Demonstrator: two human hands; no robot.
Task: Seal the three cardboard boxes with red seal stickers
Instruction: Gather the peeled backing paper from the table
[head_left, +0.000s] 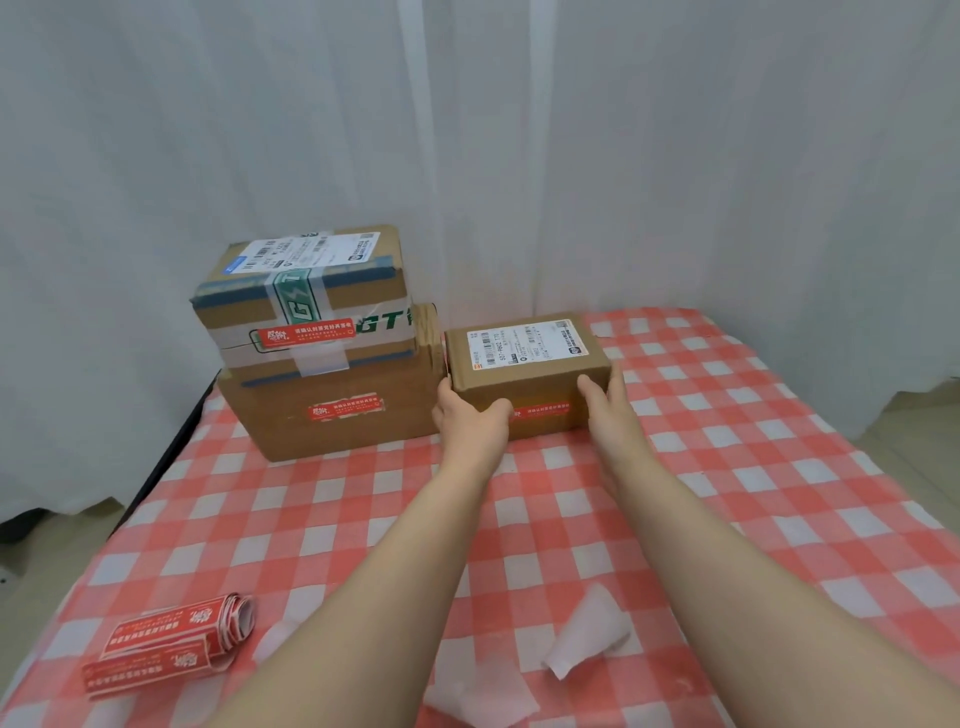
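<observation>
The small oblong cardboard box sits far on the red-and-white checked cloth, just right of 2 stacked cartons. Its long axis runs left-right, with a red seal sticker on its near face. The left hand and right hand grasp its near corners.

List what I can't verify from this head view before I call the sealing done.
Red seal sticker on the small brown cardboard box: head view, its left end is covered by the left hand; print blurred.
Large brown cardboard box: head view, its top is hidden under the taped cardboard box stacked on it.
All boxes' rear faces: head view, turned away from the camera.
</observation>
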